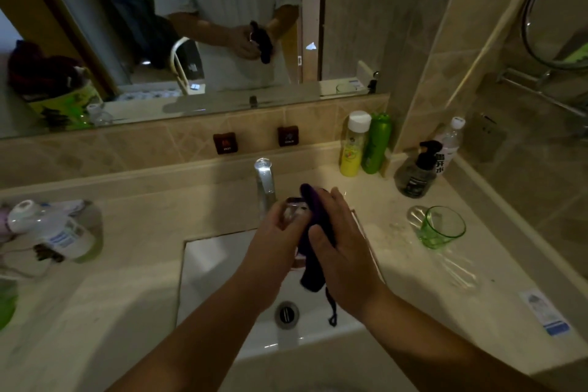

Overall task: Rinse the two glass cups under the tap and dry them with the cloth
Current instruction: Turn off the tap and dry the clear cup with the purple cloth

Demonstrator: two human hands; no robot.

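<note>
Purple cloth covers much of a clear glass cup at the centre of the frame, so that only the cup's rim and upper wall show between the fingers, and whether it holds water cannot be made out. A person's left hand curls round the clear cup from the left, just in front of the chrome tap; the right hand grips the cloth and presses it against the cup's right side, its fingers pointing up and away. Both forearms enter from the bottom edge and meet over the white sink, where the cloth's tail hangs beside the drain. No stream is visible at the spout in the dim light. A second cup, the green glass cup, stands upright and looks empty on the counter at right centre, well apart from the hands. Behind it, in the right corner, stand a yellow bottle, a green bottle and a dark pump bottle. At the left edge a white bottle lies on its side, partly cut off. The mirror across the top repeats the hands and cloth, blurred
</note>
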